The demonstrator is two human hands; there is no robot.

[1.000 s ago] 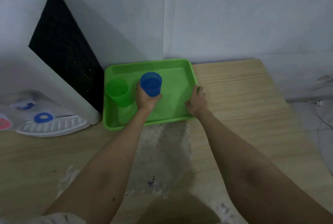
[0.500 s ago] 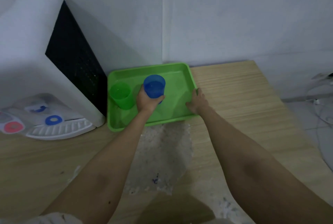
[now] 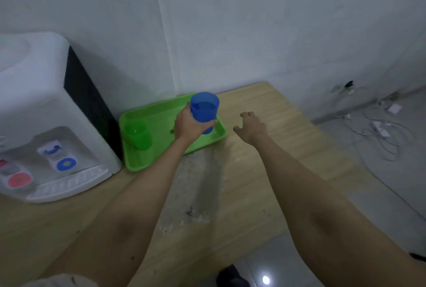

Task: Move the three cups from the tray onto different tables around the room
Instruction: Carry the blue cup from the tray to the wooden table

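Translucent blue cup (image 3: 204,108) gripped upright in left hand (image 3: 189,126), fingers wrapped round it, above green tray (image 3: 161,146) on wooden desk (image 3: 265,171), green cup (image 3: 138,134) in tray's left end, right hand (image 3: 251,127) loosely spread, holding nothing, over desk, no legible writing.

a translucent blue cup (image 3: 204,109) is sitting upright in a hand's grip above the green tray's (image 3: 159,123) right end. a translucent green cup (image 3: 138,134) is standing upright at the tray's left end.
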